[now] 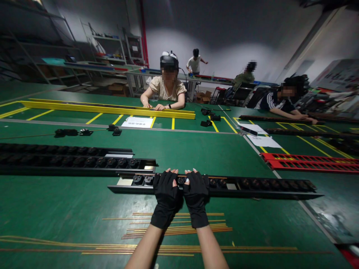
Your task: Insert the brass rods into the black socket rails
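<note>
A long black socket strip [269,193] lies across the table before me, with black socket modules [148,181] set in its channel. My left hand [166,190], in a black fingerless glove, grips it left of its middle, fingers over the far edge and thumb on top. Close beside it, my right hand [195,190], gloved alike, holds the strip the same way. A thin copper-coloured rod [217,177] runs along the strip's top by my right fingers; its part under my hands is hidden. Several loose brass-coloured rods [207,228] lie on the table on the near side, beneath my wrists.
More black socket strips [70,170] lie to the left. Further off are a yellow profile [112,109], a paper sheet [138,122] and small black parts [210,116]. Red rails [311,163] lie right. Longer rods [246,248] lie nearest me. A co-worker [166,87] sits opposite.
</note>
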Demonstrator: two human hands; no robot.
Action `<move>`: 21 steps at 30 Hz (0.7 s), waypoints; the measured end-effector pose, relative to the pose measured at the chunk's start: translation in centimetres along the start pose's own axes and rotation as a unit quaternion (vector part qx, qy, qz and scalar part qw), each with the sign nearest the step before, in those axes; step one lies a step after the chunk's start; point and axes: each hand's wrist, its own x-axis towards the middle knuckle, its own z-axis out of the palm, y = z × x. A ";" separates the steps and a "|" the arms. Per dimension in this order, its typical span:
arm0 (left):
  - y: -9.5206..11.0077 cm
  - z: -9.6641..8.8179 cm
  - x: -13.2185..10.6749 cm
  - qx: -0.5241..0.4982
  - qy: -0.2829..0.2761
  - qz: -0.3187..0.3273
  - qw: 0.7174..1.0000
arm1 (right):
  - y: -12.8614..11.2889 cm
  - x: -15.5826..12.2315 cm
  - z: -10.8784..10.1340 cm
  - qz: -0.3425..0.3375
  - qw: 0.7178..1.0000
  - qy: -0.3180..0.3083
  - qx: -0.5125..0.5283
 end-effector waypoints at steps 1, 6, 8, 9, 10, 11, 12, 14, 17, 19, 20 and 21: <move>0.0 0.0 0.0 -0.001 -0.002 0.000 1.000 | 0.0 0.0 0.0 -0.002 1.000 0.002 -0.003; 0.0 0.1 0.0 -0.007 -0.002 -0.001 1.000 | -0.1 0.2 0.1 -0.003 1.000 0.020 -0.005; 0.0 0.0 0.0 -0.007 0.000 -0.002 1.000 | -0.1 0.2 0.1 0.000 1.000 0.018 -0.001; 0.0 0.0 0.1 -0.007 0.001 -0.002 1.000 | 0.0 0.1 0.2 0.000 1.000 0.016 0.000; 0.0 0.0 0.1 -0.007 0.001 -0.001 1.000 | 0.0 0.1 0.2 -0.001 1.000 0.017 0.000; 0.0 0.0 0.1 -0.008 0.001 0.001 1.000 | 0.0 0.0 0.3 -0.004 1.000 0.020 0.000; 0.0 0.0 0.2 -0.007 0.001 0.002 1.000 | 0.1 0.0 0.4 -0.006 1.000 0.024 0.000; 0.1 0.0 0.2 -0.006 0.001 0.001 1.000 | 0.2 -0.1 0.5 -0.006 1.000 0.028 0.001; 0.2 0.1 0.2 -0.003 0.004 -0.007 1.000 | 0.2 -0.1 0.6 0.002 1.000 0.020 0.000; 0.2 0.1 0.2 -0.005 0.002 -0.011 1.000 | 0.2 -0.1 0.5 0.004 1.000 0.017 -0.003; 0.2 0.1 0.2 -0.007 0.000 -0.012 1.000 | 0.2 -0.1 0.5 0.004 1.000 0.015 -0.004; 0.2 0.1 0.2 -0.009 -0.001 -0.012 1.000 | 0.2 -0.1 0.5 0.002 1.000 0.013 -0.006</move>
